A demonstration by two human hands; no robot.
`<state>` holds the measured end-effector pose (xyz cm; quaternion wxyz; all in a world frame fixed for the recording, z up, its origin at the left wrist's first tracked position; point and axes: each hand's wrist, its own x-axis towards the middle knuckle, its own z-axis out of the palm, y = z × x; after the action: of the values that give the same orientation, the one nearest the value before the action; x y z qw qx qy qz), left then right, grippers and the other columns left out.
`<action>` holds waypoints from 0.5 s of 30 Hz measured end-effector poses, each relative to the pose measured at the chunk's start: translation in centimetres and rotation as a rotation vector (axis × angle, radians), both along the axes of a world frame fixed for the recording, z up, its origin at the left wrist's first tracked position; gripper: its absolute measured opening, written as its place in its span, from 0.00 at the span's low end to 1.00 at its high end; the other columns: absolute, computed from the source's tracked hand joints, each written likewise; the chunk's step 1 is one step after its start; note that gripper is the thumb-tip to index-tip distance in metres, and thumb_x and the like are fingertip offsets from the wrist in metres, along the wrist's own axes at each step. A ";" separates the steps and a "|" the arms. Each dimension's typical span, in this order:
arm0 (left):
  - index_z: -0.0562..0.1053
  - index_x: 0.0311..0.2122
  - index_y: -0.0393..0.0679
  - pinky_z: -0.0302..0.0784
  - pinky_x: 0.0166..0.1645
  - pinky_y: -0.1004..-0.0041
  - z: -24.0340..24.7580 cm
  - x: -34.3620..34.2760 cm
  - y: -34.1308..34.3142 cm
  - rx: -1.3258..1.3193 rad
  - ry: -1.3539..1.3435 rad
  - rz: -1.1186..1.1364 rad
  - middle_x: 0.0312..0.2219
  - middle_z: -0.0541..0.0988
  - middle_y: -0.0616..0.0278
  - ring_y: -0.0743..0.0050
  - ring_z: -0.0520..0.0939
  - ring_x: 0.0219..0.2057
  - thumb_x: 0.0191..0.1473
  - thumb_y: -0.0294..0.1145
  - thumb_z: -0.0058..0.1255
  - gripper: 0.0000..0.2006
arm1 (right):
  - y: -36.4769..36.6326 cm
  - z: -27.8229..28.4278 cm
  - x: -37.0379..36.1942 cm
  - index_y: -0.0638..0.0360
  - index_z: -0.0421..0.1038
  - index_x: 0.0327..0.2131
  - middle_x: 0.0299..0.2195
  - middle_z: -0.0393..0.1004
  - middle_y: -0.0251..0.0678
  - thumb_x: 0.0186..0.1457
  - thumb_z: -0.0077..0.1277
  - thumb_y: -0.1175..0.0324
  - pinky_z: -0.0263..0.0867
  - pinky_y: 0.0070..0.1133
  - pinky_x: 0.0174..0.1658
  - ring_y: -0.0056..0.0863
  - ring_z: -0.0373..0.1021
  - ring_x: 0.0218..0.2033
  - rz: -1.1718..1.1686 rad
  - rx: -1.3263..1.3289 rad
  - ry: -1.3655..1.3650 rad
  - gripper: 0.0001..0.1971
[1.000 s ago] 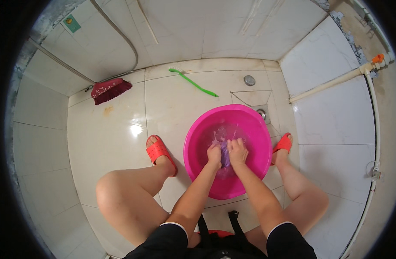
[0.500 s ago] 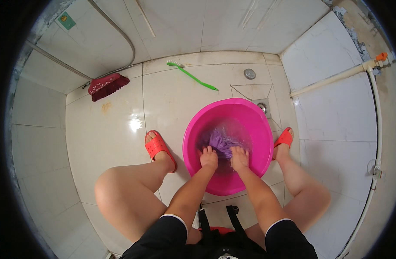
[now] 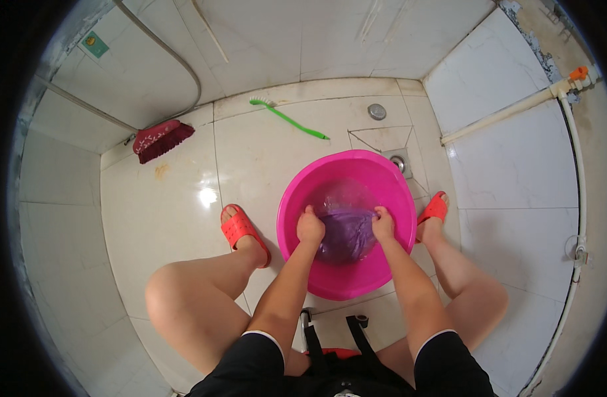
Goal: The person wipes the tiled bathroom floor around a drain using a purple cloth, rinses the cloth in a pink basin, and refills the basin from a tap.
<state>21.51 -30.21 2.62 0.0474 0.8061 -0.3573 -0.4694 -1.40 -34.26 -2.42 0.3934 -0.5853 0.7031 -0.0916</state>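
Observation:
A purple cloth (image 3: 346, 237) is stretched out in the water inside a round pink basin (image 3: 292, 198) on the floor between my feet. My left hand (image 3: 311, 225) is closed on the cloth's upper left edge, near the basin's left wall. On the other side, my right hand (image 3: 383, 223) pinches the upper right edge. Between the two hands the top edge runs taut, and the rest of the cloth hangs down into the water toward me. I cannot tell what kind of garment or cloth it is.
A green long-handled brush (image 3: 291, 120) lies beyond the basin. A red broom head (image 3: 163, 140) rests at the far left wall. A floor drain (image 3: 398, 163) sits by the basin's far right rim. Pipes (image 3: 502, 119) run along the right wall. I wear red slippers (image 3: 240, 228).
My hands have moved apart, from pressing on the bunched cloth to gripping its upper corners. The cloth is now spread between them and lies nearer to me.

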 end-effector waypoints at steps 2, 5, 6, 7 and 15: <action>0.63 0.53 0.49 0.64 0.53 0.60 -0.8 -0.3 1.2 -0.307 -0.197 -0.093 0.52 0.62 0.44 0.47 0.64 0.53 0.47 0.30 0.45 0.24 | 1.3 -0.3 3.6 0.48 0.58 0.53 0.54 0.59 0.43 0.50 0.46 0.63 0.55 0.34 0.53 0.40 0.58 0.53 0.053 -0.327 0.379 0.24; 0.56 0.58 0.54 0.51 0.61 0.64 -2.0 -2.0 3.3 -0.203 -0.131 -0.229 0.60 0.47 0.51 0.49 0.50 0.60 0.46 0.31 0.46 0.30 | 5.1 0.4 9.4 0.43 0.48 0.59 0.62 0.38 0.41 0.55 0.39 0.55 0.38 0.50 0.57 0.43 0.35 0.63 0.198 -0.100 0.387 0.28; 0.55 0.58 0.52 0.50 0.61 0.64 -1.6 -3.3 3.3 -0.225 -0.053 -0.191 0.60 0.46 0.50 0.49 0.49 0.60 0.46 0.31 0.46 0.31 | 6.0 -0.6 9.4 0.43 0.49 0.58 0.62 0.40 0.37 0.55 0.40 0.58 0.40 0.48 0.57 0.43 0.34 0.62 0.328 -0.131 0.472 0.27; 0.55 0.58 0.52 0.50 0.61 0.64 -1.5 -3.9 3.2 -0.231 -0.047 -0.202 0.60 0.46 0.50 0.49 0.49 0.60 0.46 0.31 0.46 0.31 | 6.4 -2.0 8.2 0.44 0.51 0.57 0.61 0.43 0.36 0.54 0.40 0.59 0.41 0.47 0.57 0.42 0.36 0.62 0.494 -0.201 0.463 0.26; 0.64 0.47 0.41 0.68 0.49 0.63 -2.8 -4.6 2.9 0.014 0.020 0.265 0.48 0.64 0.46 0.48 0.69 0.47 0.44 0.42 0.50 0.25 | 5.4 1.7 6.1 0.48 0.63 0.46 0.50 0.57 0.39 0.40 0.55 0.69 0.56 0.36 0.52 0.43 0.51 0.54 -0.016 -0.143 0.410 0.25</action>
<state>16.92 -27.30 -0.16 0.1072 0.8418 -0.2438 -0.4694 4.74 -28.86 -0.68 0.1986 -0.6125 0.7648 -0.0235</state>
